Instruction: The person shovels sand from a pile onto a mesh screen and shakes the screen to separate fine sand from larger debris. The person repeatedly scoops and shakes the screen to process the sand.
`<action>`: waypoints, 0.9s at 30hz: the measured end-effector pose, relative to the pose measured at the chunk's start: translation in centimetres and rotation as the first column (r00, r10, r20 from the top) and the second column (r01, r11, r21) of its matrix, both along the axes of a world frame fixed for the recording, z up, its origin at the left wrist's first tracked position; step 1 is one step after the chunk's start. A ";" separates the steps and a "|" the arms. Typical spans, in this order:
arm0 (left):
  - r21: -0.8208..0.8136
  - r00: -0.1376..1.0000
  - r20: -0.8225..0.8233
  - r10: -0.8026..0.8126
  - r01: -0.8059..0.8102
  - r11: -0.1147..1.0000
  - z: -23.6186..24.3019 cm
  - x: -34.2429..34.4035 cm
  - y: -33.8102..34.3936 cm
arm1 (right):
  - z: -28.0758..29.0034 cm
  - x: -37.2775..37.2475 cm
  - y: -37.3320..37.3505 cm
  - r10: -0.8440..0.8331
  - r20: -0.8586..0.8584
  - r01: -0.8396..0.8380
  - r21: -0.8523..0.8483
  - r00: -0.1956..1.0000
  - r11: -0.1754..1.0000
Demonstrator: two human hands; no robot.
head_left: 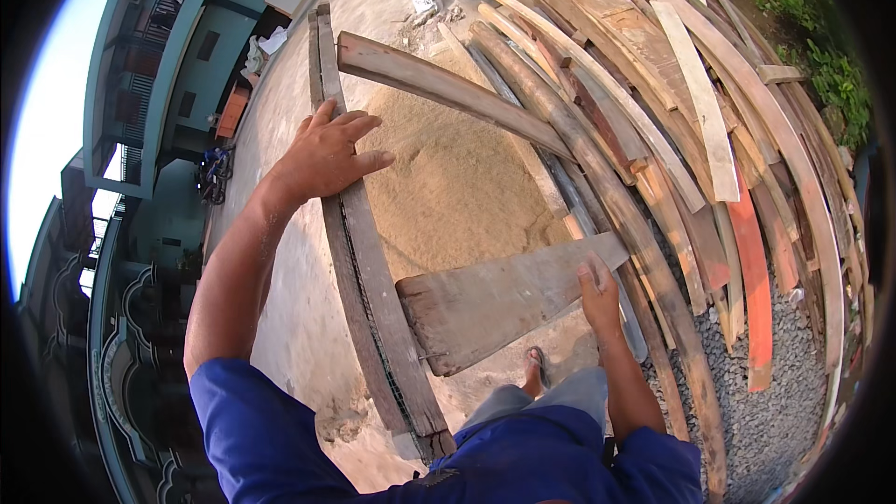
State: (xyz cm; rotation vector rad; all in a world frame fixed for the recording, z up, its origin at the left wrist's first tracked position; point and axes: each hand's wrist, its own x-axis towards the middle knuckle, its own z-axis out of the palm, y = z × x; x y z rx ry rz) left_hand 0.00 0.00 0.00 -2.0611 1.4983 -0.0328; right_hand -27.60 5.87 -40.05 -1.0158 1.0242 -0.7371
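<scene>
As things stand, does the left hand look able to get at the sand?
Likely yes: the left hand is spread over the long paired boards, and the sand lies uncovered just to its right, with nothing visible blocking that side.

No legible lettering, numbers or signs.

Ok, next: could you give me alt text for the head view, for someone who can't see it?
A person's left hand rests spread on two long planks lying side by side, while the right hand grips a wide board near its right end. Sand lies between the planks and a large heap of lumber on the right, with gravel below it.
</scene>
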 end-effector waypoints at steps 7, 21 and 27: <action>-0.357 0.989 -0.129 0.079 -0.120 0.926 -0.3 1.7 -0.8 | 3.8 5.6 -7.5 0.101 0.279 -0.126 0.072 0.955 0.989; -0.436 0.989 -0.110 0.098 -0.136 0.890 -2.6 3.5 -0.7 | 10.1 36.0 -19.7 -0.226 0.713 -0.457 0.625 0.663 0.633; -0.433 0.955 -0.245 0.167 -0.262 0.862 -2.0 3.0 -1.3 | 13.8 41.5 -22.0 -0.558 0.702 -0.473 0.711 0.442 0.520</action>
